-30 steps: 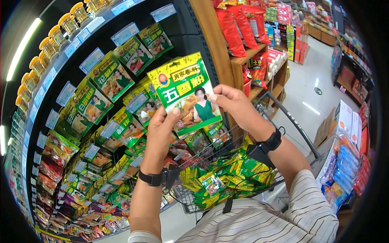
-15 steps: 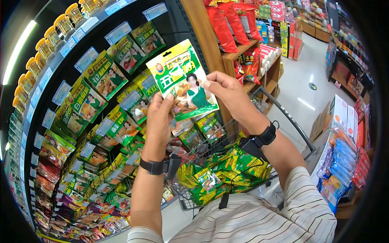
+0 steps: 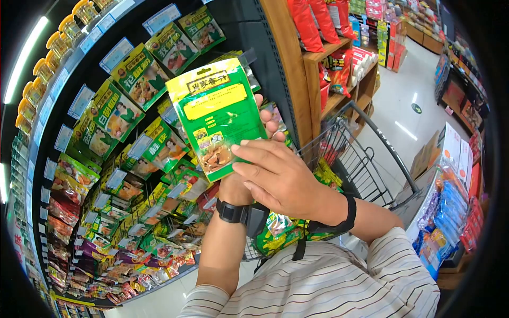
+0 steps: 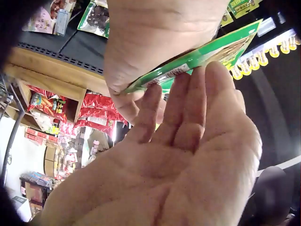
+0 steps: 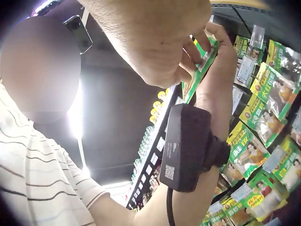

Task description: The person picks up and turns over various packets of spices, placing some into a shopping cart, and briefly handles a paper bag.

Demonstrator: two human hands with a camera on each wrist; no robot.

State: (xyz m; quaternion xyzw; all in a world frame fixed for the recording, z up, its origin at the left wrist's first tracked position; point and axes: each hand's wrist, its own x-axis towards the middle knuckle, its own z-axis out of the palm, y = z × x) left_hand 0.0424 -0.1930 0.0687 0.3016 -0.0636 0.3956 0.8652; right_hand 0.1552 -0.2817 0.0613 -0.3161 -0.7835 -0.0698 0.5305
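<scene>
A green-and-yellow five-spice powder packet (image 3: 225,119) is held up in front of the chest, its printed back facing me and its hang hole at the top. My left hand (image 3: 269,124) grips it from behind; the fingertips show past the right edge, while the thumb is hidden. My right hand (image 3: 281,177) lies across its lower right corner. In the left wrist view the right hand (image 4: 174,150) has its fingers extended, with tips at the packet's edge (image 4: 197,56). The right wrist view shows the packet (image 5: 202,68) edge-on between both hands.
Hanging spice packets (image 3: 127,77) fill the rack (image 3: 233,37) on the left, below jars with yellow lids (image 3: 42,69). A shopping cart (image 3: 366,175) stands close in front with green packets (image 3: 275,233) inside. Red snack bags (image 3: 313,26) sit on a wooden shelf (image 3: 313,69) beyond.
The packet has been turned from its front to its back. My left hand has moved behind it, and my right hand has come off the right edge to its lower corner.
</scene>
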